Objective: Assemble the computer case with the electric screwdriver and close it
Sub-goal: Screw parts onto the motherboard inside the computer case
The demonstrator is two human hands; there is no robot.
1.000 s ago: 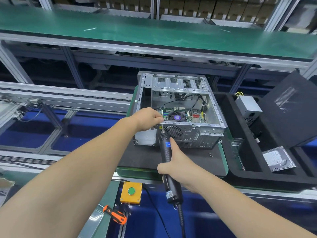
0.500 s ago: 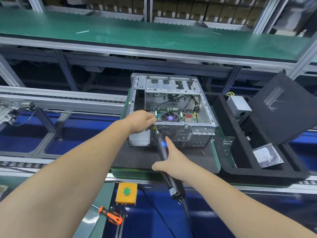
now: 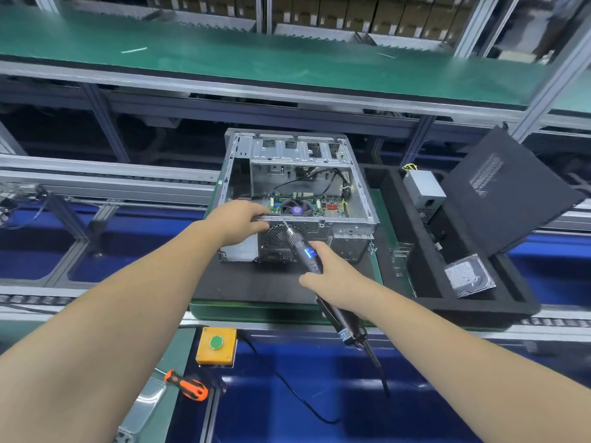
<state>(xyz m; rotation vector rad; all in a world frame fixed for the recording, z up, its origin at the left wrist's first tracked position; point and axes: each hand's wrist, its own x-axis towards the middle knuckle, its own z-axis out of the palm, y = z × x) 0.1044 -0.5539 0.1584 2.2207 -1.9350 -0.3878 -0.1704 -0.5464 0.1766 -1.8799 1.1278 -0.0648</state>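
Head view: left hand (image 3: 237,220) grips the open computer case's (image 3: 297,199) near top rail; right hand (image 3: 332,276) fingers wrap the electric screwdriver (image 3: 303,251), tip at that rail.

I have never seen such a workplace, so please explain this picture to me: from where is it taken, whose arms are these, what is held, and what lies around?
The picture comes from a camera worn on a person's head, looking forward and down, so the two bare arms belong to that person. There is no robot here.

In the middle stands an open grey metal computer case on a black mat. The left hand grips the case's near top edge. The right hand holds a black electric screwdriver with a blue label, its tip at that same edge.

To the right, a black foam tray holds a grey power supply box, a silver hard drive and a leaning black side panel. Nearer the person are a yellow box with a green button and an orange-handled manual screwdriver.
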